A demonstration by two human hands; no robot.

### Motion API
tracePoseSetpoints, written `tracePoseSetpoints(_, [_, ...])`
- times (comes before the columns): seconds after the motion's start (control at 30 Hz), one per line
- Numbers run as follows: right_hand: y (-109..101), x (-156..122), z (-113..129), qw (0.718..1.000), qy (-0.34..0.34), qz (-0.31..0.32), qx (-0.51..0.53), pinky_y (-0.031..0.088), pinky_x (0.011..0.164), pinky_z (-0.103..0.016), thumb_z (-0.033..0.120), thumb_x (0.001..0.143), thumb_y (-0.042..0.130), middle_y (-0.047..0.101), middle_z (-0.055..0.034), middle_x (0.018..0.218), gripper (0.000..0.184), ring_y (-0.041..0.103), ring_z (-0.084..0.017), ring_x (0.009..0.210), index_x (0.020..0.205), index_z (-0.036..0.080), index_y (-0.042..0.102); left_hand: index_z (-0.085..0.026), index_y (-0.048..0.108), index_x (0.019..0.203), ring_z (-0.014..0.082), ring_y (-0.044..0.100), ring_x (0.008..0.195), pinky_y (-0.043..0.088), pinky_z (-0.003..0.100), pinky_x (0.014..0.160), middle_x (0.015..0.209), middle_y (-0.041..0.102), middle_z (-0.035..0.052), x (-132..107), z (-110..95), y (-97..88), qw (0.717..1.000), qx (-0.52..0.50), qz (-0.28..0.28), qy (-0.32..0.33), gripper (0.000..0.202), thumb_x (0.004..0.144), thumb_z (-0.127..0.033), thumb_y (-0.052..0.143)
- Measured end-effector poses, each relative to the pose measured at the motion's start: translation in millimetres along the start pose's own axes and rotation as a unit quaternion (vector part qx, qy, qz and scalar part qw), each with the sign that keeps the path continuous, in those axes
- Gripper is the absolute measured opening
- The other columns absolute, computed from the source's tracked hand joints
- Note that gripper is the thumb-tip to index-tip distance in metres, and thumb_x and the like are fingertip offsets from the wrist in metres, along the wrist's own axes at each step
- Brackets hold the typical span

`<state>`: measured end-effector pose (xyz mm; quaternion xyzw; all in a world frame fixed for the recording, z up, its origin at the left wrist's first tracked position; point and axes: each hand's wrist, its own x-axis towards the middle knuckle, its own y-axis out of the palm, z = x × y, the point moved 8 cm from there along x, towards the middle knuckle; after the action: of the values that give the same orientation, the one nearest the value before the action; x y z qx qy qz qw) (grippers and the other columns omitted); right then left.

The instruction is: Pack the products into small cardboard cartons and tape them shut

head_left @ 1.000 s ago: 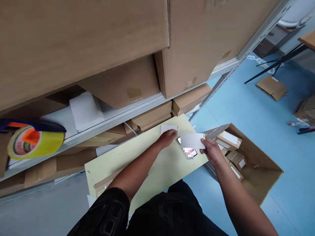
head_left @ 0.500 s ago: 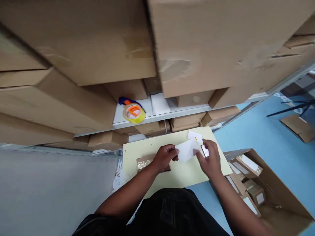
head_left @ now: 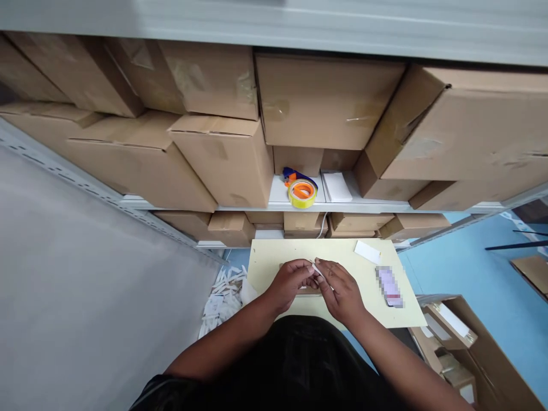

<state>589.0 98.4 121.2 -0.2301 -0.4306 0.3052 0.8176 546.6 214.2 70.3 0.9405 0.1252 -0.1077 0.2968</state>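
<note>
Left hand (head_left: 291,283) and right hand (head_left: 341,288) are pinching a white label (head_left: 317,269), seemingly not yet stuck down, as labelled boxes (head_left: 450,327) are lying in the right-hand carton (head_left: 503,357).

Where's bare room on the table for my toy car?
On the table, one bare patch lies between its left edge and the left hand, another between the right hand and the phone. It's crowded in the middle, where something brown shows under the hands, and at the back right, where a white card lies.
</note>
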Motion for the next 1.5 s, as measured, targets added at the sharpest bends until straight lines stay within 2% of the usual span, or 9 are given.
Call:
tracePoseSetpoints(0.17, [9.0,0.6,14.9,1.000,-0.007,0.009,-0.009,0.057,0.099,-0.049,0.015,0.100,0.053,0.070,-0.0109,0.131,0.054,0.067,-0.026,0.118,0.152,0.028,0.049,-0.013,0.072,0.080,0.0144,0.064,0.073,0.052,0.028,0.074,0.078,0.069,0.0044,-15.9,-4.9,-10.1,1.000,-0.017,-0.006,0.006,0.020,0.077,-0.031,0.080])
tracePoseSetpoints(0.33, [10.2,-4.1,21.4,1.000,-0.017,0.017,0.002,0.057,0.101,-0.049,0.013,0.100,0.052,0.068,-0.0108,0.133,0.057,0.066,-0.026,0.121,0.154,0.028,0.045,-0.013,0.071,0.079,0.0157,0.065,0.073,0.053,0.029,0.073,0.078,0.070,0.0056,-20.2,-0.1,-11.1,1.000,-0.031,-0.006,0.004,0.022,0.077,-0.033,0.080])
tracePoseSetpoints(0.47, [3.5,-10.2,24.0,0.999,-0.035,0.021,-0.027,0.057,0.102,-0.049,0.014,0.100,0.052,0.068,-0.0110,0.134,0.058,0.066,-0.027,0.121,0.155,0.029,0.044,-0.012,0.070,0.077,0.0175,0.067,0.072,0.054,0.031,0.071,0.077,0.072,0.0087,-21.2,5.9,-5.7,0.999,-0.040,-0.007,-0.015,0.026,0.077,-0.037,0.078])
tracePoseSetpoints(0.67, [-9.2,-22.7,23.8,0.996,-0.052,0.035,-0.063,0.056,0.101,-0.050,0.012,0.097,0.053,0.068,-0.0127,0.133,0.061,0.064,-0.028,0.122,0.156,0.026,0.042,-0.012,0.071,0.078,0.0168,0.067,0.070,0.054,0.031,0.072,0.078,0.074,0.0095,-23.0,13.7,6.5,0.999,-0.030,-0.001,-0.023,0.022,0.075,-0.032,0.079])
tracePoseSetpoints(0.97, [-18.7,-37.2,22.6,0.989,-0.066,0.074,-0.112,0.056,0.099,-0.051,0.015,0.096,0.054,0.065,-0.0150,0.136,0.060,0.062,-0.031,0.124,0.155,0.023,0.043,-0.012,0.069,0.074,0.0163,0.065,0.068,0.053,0.031,0.070,0.071,0.070,0.0057,-26.7,25.2,17.9,0.999,-0.023,-0.022,-0.039,0.018,0.070,-0.028,0.078])
tracePoseSetpoints(1.2, [-22.5,-48.4,25.3,0.983,-0.077,0.088,-0.143,0.055,0.099,-0.052,0.015,0.096,0.055,0.064,-0.0164,0.139,0.060,0.062,-0.032,0.125,0.154,0.023,0.044,-0.012,0.071,0.076,0.0189,0.067,0.075,0.054,0.032,0.072,0.075,0.070,0.0072,-34.3,30.0,21.2,0.998,0.008,-0.020,-0.052,0.020,0.072,-0.032,0.076])
tracePoseSetpoints(1.5, [-22.7,-54.4,28.7,0.986,-0.064,0.092,-0.127,0.055,0.100,-0.051,0.013,0.095,0.055,0.063,-0.0161,0.139,0.061,0.061,-0.032,0.126,0.155,0.023,0.044,-0.016,0.064,0.068,0.0148,0.060,0.069,0.049,0.030,0.073,0.069,0.062,0.0020,-38.4,33.7,23.3,0.997,0.066,-0.029,-0.032,0.014,0.071,-0.027,0.072])
